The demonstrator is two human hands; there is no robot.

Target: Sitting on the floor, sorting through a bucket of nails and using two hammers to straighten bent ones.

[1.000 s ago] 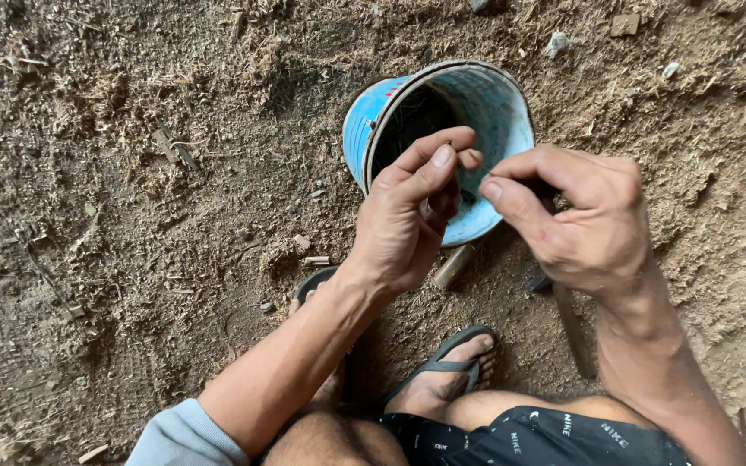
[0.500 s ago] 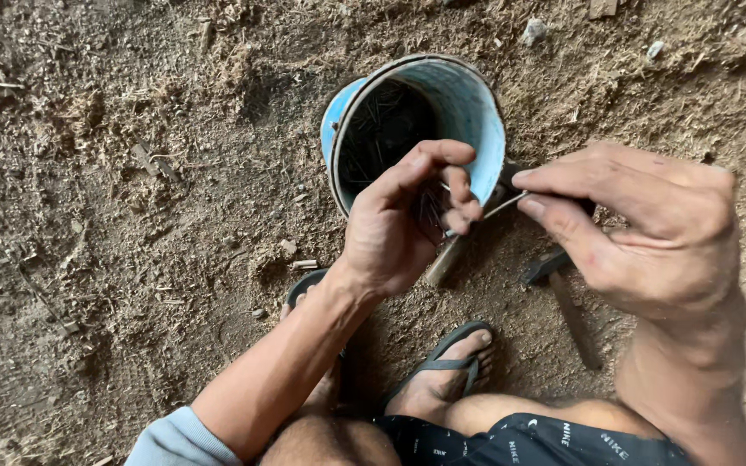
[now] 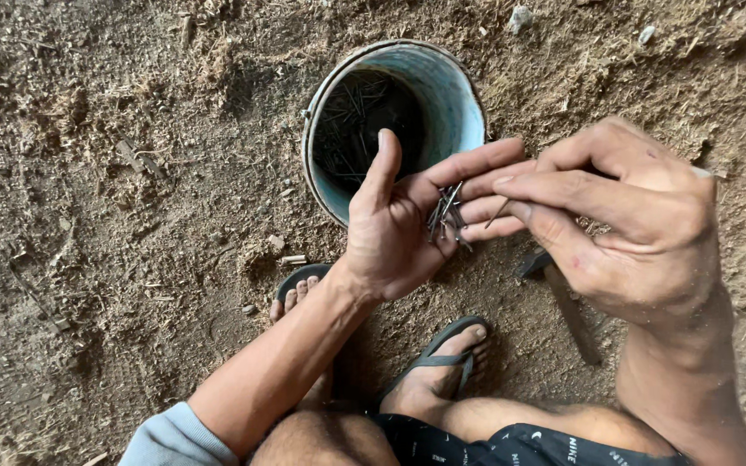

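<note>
The left hand [image 3: 399, 229] is turned palm up over the near rim of a light blue bucket [image 3: 459, 103], its fingers spread and only slightly curled — an open grip that cradles rather than clamps. In the hollow where the palm meets the fingers lies a small bunch of dark nails [image 3: 445, 216]. They rest loosely on the skin, crossed over one another; most have their long axes running from the lower left up toward the upper right, roughly along the fingers and toward the right hand.

The right hand [image 3: 623, 216] comes in from the right, thumb and forefinger pressed together in a closed grip on a single nail [image 3: 498, 212]. This nail sits just at the fingertips, right beside the bunch and above the left hand's fingers. Its long axis is tilted, the lower end pointing down-left toward the bunch, the upper end hidden between the fingertips. Which end is the head I cannot tell.

Inside the bucket more dark nails lie in a tangled heap at the bottom. The bucket stands on an earth floor [image 3: 131, 216] strewn with sawdust and chips. Below the hands are the person's feet in dark flip-flops [image 3: 442, 349], and a hammer [image 3: 563, 298] lies on the floor under the right hand.
</note>
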